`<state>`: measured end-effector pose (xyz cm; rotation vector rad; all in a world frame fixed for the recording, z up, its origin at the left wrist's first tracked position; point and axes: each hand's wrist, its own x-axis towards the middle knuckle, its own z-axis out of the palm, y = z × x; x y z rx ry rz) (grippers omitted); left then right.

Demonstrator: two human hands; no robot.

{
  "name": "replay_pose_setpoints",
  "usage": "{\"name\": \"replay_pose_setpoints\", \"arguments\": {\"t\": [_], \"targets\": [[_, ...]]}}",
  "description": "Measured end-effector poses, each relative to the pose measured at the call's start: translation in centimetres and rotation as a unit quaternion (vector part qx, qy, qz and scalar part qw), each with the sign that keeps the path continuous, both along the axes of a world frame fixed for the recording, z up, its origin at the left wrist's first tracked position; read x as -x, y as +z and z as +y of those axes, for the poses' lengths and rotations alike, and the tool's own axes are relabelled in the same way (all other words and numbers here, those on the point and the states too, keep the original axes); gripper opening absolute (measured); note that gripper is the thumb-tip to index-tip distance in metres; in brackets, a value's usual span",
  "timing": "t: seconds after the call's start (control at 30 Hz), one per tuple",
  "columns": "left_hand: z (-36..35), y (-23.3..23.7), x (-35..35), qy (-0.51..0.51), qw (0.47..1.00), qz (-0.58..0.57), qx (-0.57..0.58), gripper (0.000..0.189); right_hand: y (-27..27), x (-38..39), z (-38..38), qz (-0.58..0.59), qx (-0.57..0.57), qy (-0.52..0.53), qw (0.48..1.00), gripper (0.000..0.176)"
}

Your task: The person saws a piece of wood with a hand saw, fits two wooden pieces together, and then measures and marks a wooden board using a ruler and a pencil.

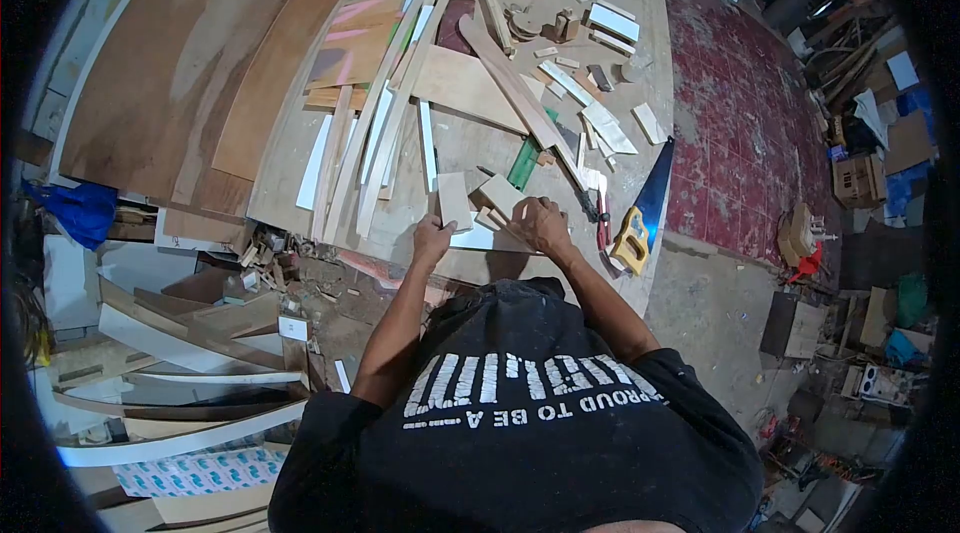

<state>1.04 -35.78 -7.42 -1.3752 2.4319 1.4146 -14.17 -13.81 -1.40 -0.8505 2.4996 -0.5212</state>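
My left hand (432, 238) is closed on the lower edge of a small pale wooden board (454, 197), which is tilted up at the near edge of the workbench. Just to the right, my right hand (542, 224) is bent over a small wooden piece (502, 193), its fingers curled down against it; the fingertips are partly hidden. Between the hands, a white strip (485, 236) lies on the bench. A green piece (523, 163) lies beyond my right hand. Pliers with red handles (603, 223) and a handsaw with a yellow handle (632, 241) lie to its right.
Long wooden strips (345, 168) and flat boards (465, 85) cover the left and middle of the workbench (285, 163). Small offcuts (608, 128) are scattered on the right. Large plywood sheets (160, 63) stand at left. Curved wooden parts (190, 353) are piled at lower left.
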Motion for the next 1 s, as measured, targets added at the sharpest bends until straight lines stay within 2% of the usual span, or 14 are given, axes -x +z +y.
{"name": "replay_pose_setpoints", "arguments": {"t": [0.07,0.2,0.23,0.3,0.33,0.4,0.43,0.5,0.53,0.6,0.67,0.73,0.8,1.0], "targets": [[-0.2,-1.1,-0.3,0.048,0.995,0.027,-0.077,0.041,-0.5,-0.1,-0.6,0.016,0.011,-0.011,1.0,0.045],[-0.4,-1.2,-0.8,0.039,0.995,0.01,-0.094,0.037,-2.1,-0.1,-1.0,0.049,0.008,0.002,0.999,0.049],[-0.1,-0.8,-0.9,0.045,0.987,0.046,-0.145,0.031,-2.8,0.0,-1.2,0.048,0.009,0.004,0.999,0.049],[0.2,-0.1,-1.2,0.052,0.976,0.081,-0.195,0.027,-4.1,0.0,-1.5,0.067,0.127,0.052,0.988,0.046],[0.4,0.0,-1.3,0.054,0.964,0.104,-0.237,0.028,-2.6,-0.4,-1.9,0.066,0.126,0.054,0.988,0.046],[1.1,0.5,-1.5,0.054,0.95,0.125,-0.281,0.031,0.0,-1.7,-2.6,-0.05,0.194,-0.021,0.98,0.048],[1.7,1.2,-1.5,0.05,0.939,0.162,-0.299,0.029,-0.5,-2.2,-3.1,-0.09,0.245,-0.039,0.964,0.053],[2.8,0.8,-0.9,0.052,0.914,0.22,-0.337,0.028,-0.8,-3.0,-3.4,-0.104,0.251,-0.033,0.962,0.058],[3.4,2.5,-0.6,0.051,0.914,0.218,-0.337,0.028,-0.8,-3.3,-3.4,-0.117,0.256,-0.025,0.959,0.064],[4.2,5.2,-0.4,0.017,0.905,0.231,-0.356,0.026,-0.4,-3.6,-3.4,-0.148,0.229,-0.047,0.961,0.064],[4.3,5.8,-0.4,0.019,0.888,0.263,-0.377,0.024,0.5,-3.7,-3.0,-0.192,0.285,-0.083,0.936,0.058],[4.0,6.9,0.0,0.089,0.819,0.242,-0.512,0.023,0.7,-3.6,-2.9,-0.203,0.289,-0.077,0.933,0.058],[3.9,6.4,0.1,0.085,0.822,0.248,-0.506,0.023,1.2,-3.6,-2.4,-0.256,0.303,-0.048,0.917,0.057],[3.9,6.1,-0.4,0.044,0.799,0.283,-0.529,0.02,3.5,-4.5,-1.9,-0.247,0.304,-0.01,0.92,0.053]]}}
